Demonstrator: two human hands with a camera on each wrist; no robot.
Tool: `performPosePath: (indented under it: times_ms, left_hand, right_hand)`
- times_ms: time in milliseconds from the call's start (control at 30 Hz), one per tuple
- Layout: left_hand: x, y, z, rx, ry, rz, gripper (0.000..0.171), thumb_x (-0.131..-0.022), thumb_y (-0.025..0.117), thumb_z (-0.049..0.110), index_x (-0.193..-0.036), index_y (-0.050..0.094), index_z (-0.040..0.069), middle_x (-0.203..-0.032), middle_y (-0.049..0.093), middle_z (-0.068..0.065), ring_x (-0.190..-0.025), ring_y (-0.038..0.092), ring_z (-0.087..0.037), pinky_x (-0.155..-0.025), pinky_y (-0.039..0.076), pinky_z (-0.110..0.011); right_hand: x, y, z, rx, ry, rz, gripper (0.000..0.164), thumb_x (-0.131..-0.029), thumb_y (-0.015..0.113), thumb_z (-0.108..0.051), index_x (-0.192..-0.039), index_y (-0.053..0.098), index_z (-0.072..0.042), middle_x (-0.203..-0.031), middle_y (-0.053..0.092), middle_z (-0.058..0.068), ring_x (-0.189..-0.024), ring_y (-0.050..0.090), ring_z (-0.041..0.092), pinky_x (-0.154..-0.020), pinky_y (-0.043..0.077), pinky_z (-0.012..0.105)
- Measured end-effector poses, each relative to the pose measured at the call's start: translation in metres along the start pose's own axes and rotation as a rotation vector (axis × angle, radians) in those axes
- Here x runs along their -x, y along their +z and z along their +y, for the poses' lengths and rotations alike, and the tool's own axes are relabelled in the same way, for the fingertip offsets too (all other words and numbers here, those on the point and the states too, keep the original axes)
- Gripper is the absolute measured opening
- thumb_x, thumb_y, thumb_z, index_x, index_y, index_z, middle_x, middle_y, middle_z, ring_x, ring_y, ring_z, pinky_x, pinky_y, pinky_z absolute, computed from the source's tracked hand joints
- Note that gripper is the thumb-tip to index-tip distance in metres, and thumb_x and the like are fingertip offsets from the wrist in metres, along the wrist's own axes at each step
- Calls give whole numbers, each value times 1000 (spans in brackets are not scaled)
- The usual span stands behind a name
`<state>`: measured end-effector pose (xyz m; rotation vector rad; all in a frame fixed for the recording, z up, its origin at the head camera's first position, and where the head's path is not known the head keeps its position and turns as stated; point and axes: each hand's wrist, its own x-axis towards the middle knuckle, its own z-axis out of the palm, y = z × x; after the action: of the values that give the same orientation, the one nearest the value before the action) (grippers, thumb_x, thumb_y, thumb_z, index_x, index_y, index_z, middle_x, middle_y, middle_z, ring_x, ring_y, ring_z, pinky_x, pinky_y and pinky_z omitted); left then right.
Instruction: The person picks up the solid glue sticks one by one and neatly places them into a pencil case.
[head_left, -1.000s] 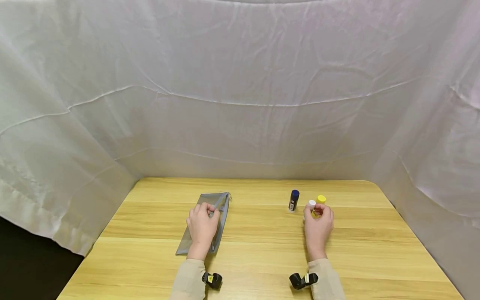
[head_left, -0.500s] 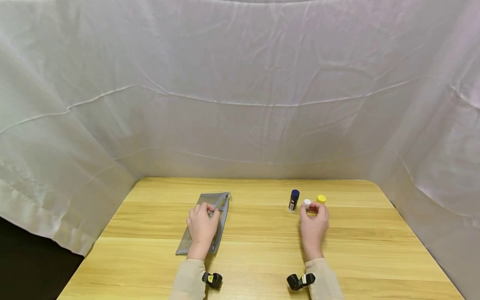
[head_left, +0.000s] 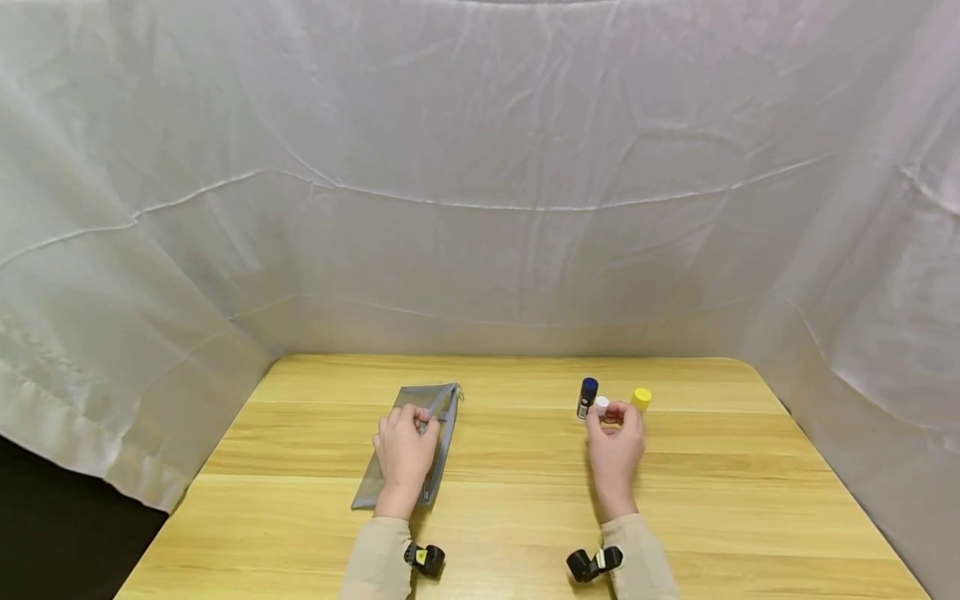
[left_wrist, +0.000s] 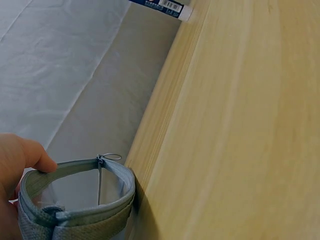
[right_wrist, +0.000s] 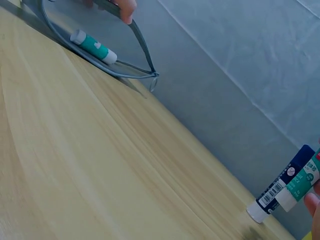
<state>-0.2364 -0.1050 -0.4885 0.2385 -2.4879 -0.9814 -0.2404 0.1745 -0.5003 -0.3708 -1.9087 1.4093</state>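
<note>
The left hand [head_left: 406,454] pinches the gaping pouch [head_left: 447,437] by its rim; the right hand [head_left: 617,454]'s fingers grip a green glue stick [right_wrist: 300,182] beside a blue glue stick [head_left: 586,400]. A wide stretch of desk [head_left: 517,467] separates the hands.

Right wrist view crops the held glue stick [right_wrist: 301,182]; lettering [right_wrist: 311,167] seems blurred.

Barcode [right_wrist: 271,194] on navy glue stick [right_wrist: 281,182], unreadable lettering [right_wrist: 310,167] on green stick [right_wrist: 302,181]

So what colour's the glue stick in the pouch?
That glue stick is green and white, clearest in the right wrist view.
</note>
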Motion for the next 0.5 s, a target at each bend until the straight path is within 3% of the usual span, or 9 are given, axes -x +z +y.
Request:
performPosePath:
  times_ms: [267,500]
  left_hand:
    - [-1,1,-1,-4,0,15,12,-82,71,24,-83,63,15,-80,56,-3,-84,49,-25,-74,30,-39]
    - [-1,1,-2,-7,-1,12,12,-82,71,24,-83,62,15,-80,56,-3,-85,49,-25,-73,29,-38]
  right_hand:
    - [5,5,-4,-24,-5,-28,23,-82,70,-7,-98,57,3,-93,60,13,-82,56,17,-64,42,4]
    - [11,10,-7,-48,-21,-49,22,-81,70,-6,-97,58,2,-92,60,11,-77,56,10,-63,45,5]
